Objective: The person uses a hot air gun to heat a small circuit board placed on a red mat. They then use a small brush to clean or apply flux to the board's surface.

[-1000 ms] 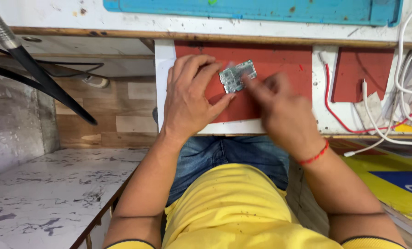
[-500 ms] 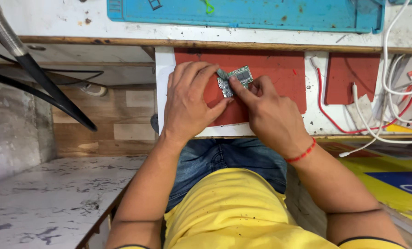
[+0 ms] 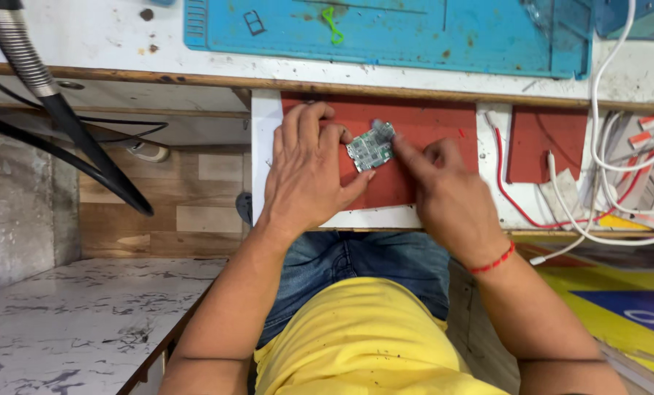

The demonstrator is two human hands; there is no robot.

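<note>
Head view, looking straight down: sitting at centre frame, a small green circuit board (image 3: 371,148), lying on a red mat (image 3: 444,128) on a pull-out shelf below the desk (image 3: 85,29) edge. Lying tilted, long axis running from lower left up to upper right of the frame. Left hand (image 3: 305,175) resting palm down just left of the board, fingers loosely spread on the mat, index fingertip and thumb touching its left and lower edges, bracing rather than lifting. Right hand (image 3: 448,197) coming in from the lower right, index finger stretched out and pressing on the board's right edge, remaining fingers curled under; nothing pinched, nothing lifted clear. Board caught between both hands, both touching, the left holding more of it. Spreading across the upper frame, a blue work mat (image 3: 415,36). Sitting right of centre, a second red pad (image 3: 546,143), with red and white cables (image 3: 598,161) looping over it. Slanting down the upper left, a dark flexible hose (image 3: 64,124). Filling the bottom, a yellow shirt (image 3: 363,336) and blue jeans (image 3: 356,260).
</note>
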